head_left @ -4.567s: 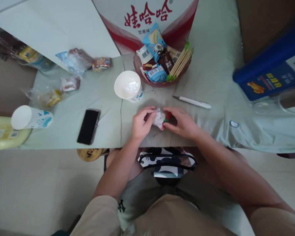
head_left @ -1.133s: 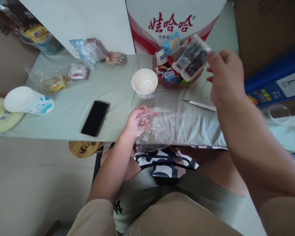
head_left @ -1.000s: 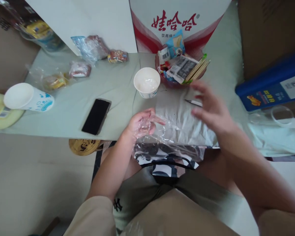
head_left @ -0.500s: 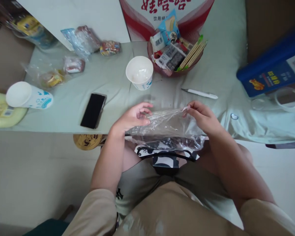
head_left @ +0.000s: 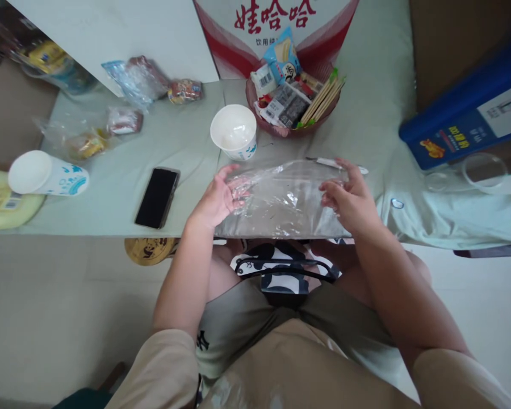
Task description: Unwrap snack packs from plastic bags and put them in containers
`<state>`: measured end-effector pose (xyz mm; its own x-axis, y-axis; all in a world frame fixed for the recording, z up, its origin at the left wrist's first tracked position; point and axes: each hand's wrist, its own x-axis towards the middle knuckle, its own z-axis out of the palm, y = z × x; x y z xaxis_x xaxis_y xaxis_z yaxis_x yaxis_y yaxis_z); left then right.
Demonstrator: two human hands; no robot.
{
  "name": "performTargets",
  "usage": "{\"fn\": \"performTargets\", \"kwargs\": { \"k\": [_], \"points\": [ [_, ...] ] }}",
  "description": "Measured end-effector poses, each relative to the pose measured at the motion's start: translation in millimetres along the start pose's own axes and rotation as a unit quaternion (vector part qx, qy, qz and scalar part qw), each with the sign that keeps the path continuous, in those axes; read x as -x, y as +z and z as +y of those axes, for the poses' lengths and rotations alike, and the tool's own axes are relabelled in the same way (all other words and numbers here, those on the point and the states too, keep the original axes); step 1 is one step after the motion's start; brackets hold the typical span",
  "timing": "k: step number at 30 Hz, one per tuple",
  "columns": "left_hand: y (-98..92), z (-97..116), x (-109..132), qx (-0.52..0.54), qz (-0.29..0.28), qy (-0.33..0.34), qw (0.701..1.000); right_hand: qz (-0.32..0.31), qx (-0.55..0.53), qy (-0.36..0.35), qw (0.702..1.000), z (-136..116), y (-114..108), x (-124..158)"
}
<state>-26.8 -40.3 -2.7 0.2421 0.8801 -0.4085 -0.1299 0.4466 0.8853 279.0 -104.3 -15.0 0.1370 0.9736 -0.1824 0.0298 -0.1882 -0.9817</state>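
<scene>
A clear plastic bag (head_left: pixel 287 199) is spread wide between my hands over the table's front edge, crinkled and shiny. My left hand (head_left: pixel 219 199) is at its left side, fingers apart and touching the film; some fingertips show through the plastic. On the right side, my right hand (head_left: pixel 350 199) has its fingers curled on the bag's edge. Just beyond the bag stands a white paper cup (head_left: pixel 234 133) with blue print. A white pen (head_left: pixel 338 165) lies behind the right part of the bag, partly covered by my right hand.
A reddish bowl (head_left: pixel 289 132) of wrapped snacks and sticks stands at the back. A black phone (head_left: pixel 157 197) and a tipped paper cup (head_left: pixel 46 173) lie left. Packaged food (head_left: pixel 147 79) is behind them. At right are a blue box (head_left: pixel 464 122) and a clear plastic cup (head_left: pixel 468 173).
The bag's near part has come up from over my lap and now lies spread flatter across the table edge. My left hand's fingers have spread, and my right hand has changed its grip.
</scene>
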Motion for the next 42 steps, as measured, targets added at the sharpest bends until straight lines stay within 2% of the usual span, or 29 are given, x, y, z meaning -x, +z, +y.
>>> {"fn": "performTargets", "kwargs": {
  "k": [2, 3, 8, 11, 16, 19, 22, 24, 26, 28, 30, 31, 33, 35, 36, 37, 39, 40, 42],
  "points": [
    [-0.9, -0.5, 3.9, -0.029, -0.022, 0.013, 0.999, 0.039, -0.020, 0.012, 0.999, 1.3, -0.5, -2.2],
    [0.1, -0.7, 5.8, -0.040, -0.013, 0.020, 0.999, 0.047, -0.034, 0.019, 0.998, 1.0, -0.9, -2.4],
    [8.6, 0.8, 6.9, -0.013, 0.120, 0.061, 0.991, 0.035, -0.053, 0.068, 0.996, -4.6, -1.7, 3.5],
    [10.2, 3.0, 4.9, -0.002, 0.183, 0.069, 0.981, 0.073, -0.052, 0.027, 0.996, -6.9, -1.1, 6.9],
    [6.6, 3.2, 4.0, -0.039, 0.223, 0.077, 0.971, 0.070, -0.027, -0.031, 0.997, -10.4, -2.5, 10.0],
    [1.2, 3.2, 4.2, -0.049, 0.213, 0.071, 0.973, 0.111, -0.018, -0.059, 0.992, -11.6, -3.3, 10.0],
    [-5.1, 3.5, 7.5, -0.006, 0.157, 0.077, 0.985, 0.128, -0.039, -0.074, 0.988, -11.2, -2.9, 8.4],
    [-8.8, 2.4, 11.4, 0.000, 0.111, 0.112, 0.987, 0.137, -0.053, -0.081, 0.986, -10.8, -3.4, 7.3],
    [-11.8, -0.3, 15.1, -0.050, 0.091, 0.159, 0.982, 0.122, -0.057, -0.089, 0.987, -10.7, -5.9, 6.4],
    [-14.4, -3.7, 16.5, -0.139, 0.103, 0.193, 0.966, 0.088, -0.026, -0.103, 0.991, -11.0, -10.2, 5.5],
    [-16.8, -6.6, 15.1, -0.233, 0.125, 0.218, 0.939, 0.076, 0.071, -0.127, 0.986, -12.0, -14.6, 4.6],
    [-18.1, -7.5, 13.5, -0.277, 0.131, 0.236, 0.922, 0.088, 0.136, -0.147, 0.976, -13.0, -16.4, 4.2],
    [-20.6, -7.9, 9.9, -0.341, 0.144, 0.296, 0.881, 0.142, 0.254, -0.201, 0.935, -16.5, -18.4, 4.5],
    [-22.1, -6.8, 6.5, -0.358, 0.162, 0.363, 0.845, 0.184, 0.301, -0.267, 0.896, -22.1, -18.9, 7.1],
    [-21.9, -5.9, 5.0, -0.347, 0.167, 0.387, 0.838, 0.182, 0.296, -0.293, 0.891, -25.4, -19.0, 9.5],
    [-20.9, -4.8, 3.7, -0.325, 0.166, 0.399, 0.841, 0.163, 0.278, -0.303, 0.897, -28.8, -19.2, 12.3],
    [-16.0, -2.3, 0.7, -0.252, 0.137, 0.383, 0.878, 0.108, 0.203, -0.266, 0.936, -34.6, -20.9, 18.0],
    [-12.2, -0.9, -0.9, -0.209, 0.116, 0.351, 0.905, 0.086, 0.149, -0.219, 0.960, -36.7, -22.9, 20.1],
    [-3.0, 2.5, -4.5, -0.140, 0.080, 0.244, 0.956, 0.051, 0.038, -0.088, 0.994, -39.2, -29.9, 21.0]
  ]
}}
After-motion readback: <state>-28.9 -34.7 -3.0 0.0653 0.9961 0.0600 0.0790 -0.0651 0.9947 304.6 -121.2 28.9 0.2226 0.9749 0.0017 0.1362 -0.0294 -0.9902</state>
